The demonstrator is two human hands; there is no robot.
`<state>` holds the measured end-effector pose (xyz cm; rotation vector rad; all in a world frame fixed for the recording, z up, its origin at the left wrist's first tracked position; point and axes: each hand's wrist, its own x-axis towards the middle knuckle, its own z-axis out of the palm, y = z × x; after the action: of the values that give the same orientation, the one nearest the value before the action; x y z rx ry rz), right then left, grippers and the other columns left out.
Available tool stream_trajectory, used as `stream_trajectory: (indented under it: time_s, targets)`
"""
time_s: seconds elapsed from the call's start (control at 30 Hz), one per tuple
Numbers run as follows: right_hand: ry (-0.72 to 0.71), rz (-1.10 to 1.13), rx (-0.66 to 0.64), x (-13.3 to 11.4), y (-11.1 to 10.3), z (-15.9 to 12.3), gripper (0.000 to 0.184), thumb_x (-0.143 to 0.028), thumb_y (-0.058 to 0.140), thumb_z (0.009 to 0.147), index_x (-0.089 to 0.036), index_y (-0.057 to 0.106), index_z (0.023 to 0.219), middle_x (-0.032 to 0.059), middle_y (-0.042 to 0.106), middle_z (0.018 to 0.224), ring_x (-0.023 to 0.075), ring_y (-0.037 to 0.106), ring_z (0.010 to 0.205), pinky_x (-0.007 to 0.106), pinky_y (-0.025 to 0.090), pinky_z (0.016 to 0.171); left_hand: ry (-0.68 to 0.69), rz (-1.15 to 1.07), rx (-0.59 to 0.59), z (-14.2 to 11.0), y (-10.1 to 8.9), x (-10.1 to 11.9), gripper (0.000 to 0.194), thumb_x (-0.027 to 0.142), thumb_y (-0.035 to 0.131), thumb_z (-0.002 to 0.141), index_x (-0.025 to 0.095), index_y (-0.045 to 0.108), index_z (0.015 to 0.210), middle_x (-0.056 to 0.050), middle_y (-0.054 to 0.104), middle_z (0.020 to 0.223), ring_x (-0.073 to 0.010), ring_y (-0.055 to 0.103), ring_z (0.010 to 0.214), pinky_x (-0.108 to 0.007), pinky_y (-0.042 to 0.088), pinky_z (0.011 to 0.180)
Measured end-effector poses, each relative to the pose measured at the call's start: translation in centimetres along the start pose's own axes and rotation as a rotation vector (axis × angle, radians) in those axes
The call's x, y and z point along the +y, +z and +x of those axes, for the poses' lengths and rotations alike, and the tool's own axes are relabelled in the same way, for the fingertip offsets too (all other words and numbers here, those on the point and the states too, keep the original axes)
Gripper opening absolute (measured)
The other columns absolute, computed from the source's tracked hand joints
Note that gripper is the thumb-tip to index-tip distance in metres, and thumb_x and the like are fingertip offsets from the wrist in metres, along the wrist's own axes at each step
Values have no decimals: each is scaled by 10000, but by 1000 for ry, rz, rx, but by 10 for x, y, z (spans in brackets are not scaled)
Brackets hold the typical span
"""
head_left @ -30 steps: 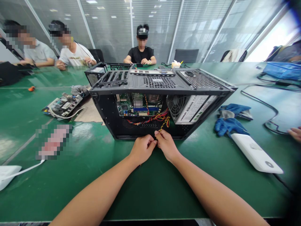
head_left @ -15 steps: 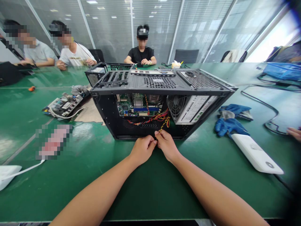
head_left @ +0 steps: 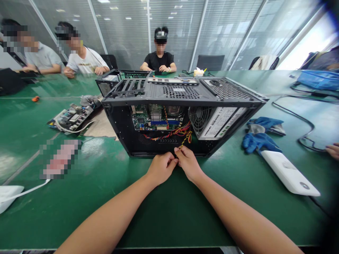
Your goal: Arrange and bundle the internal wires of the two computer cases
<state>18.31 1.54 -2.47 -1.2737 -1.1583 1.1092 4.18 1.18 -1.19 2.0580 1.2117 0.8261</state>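
Note:
A black computer case [head_left: 169, 102] lies with its open side facing me, showing a green motherboard [head_left: 140, 121] and a power supply [head_left: 222, 121] with a fan grille. Coloured wires run from the power supply, and a yellow-and-black cable [head_left: 182, 143] comes out toward me. My right hand [head_left: 186, 160] pinches the end of this cable at the case's front edge. My left hand [head_left: 162, 167] is closed, its fingertips meeting those of the right hand. Whatever lies between the left fingers is hidden.
Left of the case lie loose circuit boards [head_left: 71, 118] on cardboard [head_left: 102, 127]. On the right are blue gloves [head_left: 261, 139], a white power bank [head_left: 290, 173] and a black cable [head_left: 304, 121]. Another person's hand [head_left: 333, 150] shows at the right edge. Several people sit around the table.
Both hands stay almost exactly where they were, still together at the cable's end. The person at far left has shifted slightly left.

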Motion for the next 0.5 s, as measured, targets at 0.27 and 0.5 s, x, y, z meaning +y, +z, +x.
stream_trajectory:
  time_s: [0.27,0.5]
  targets:
    - [22,-10,11,-1,1,0,348,-493,594,845,-230,424,694,-69,328,568,108,321,521,265,276,493,-4,-2,-10,-1,0,0,189,245,550,917,173,602,750,31,596,619,-92,483,533,-229,315,560]
    - [11,1,0,0,0,0,391,-549,608,826,-235,419,689,-66,349,551,116,324,525,273,281,499,1,2,1,-1,0,0,188,251,556,914,173,592,746,29,602,632,-90,490,540,-229,322,566]
